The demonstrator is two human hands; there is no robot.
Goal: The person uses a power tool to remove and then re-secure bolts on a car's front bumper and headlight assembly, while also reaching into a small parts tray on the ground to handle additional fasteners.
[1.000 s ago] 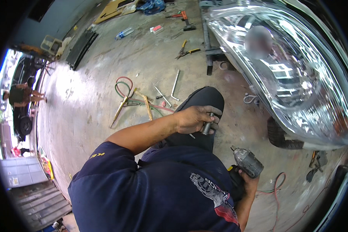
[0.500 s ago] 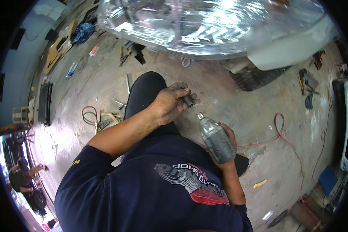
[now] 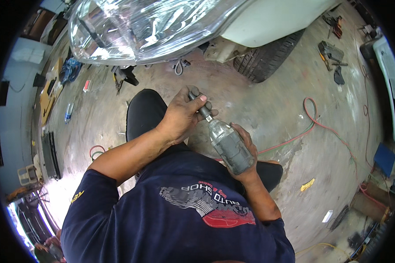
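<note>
My left hand (image 3: 180, 116) pinches a dark, tube-shaped socket (image 3: 204, 111) between thumb and fingers. The socket's lower end meets the square drive tip of an impact wrench (image 3: 231, 151); whether it is fully seated I cannot tell. The wrench has a scuffed metal nose and a dark grey body. My right hand (image 3: 249, 142) is wrapped around its far side, with most of the fingers and the handle hidden. Both hands are above my bent knees, in front of my chest.
Ahead stands a vehicle's front end (image 3: 153, 30) with shiny clear film, and a tyre (image 3: 267, 57) under a pale fender. Red and green hoses (image 3: 294, 136) snake over the concrete floor at right. A tool tray (image 3: 331, 52) lies beyond them, and a blue panel (image 3: 384, 159) farther right.
The socket and the wrench tip, apart before, now touch. My left hand has brought the socket down in line with the wrench. The whole view has also turned a little.
</note>
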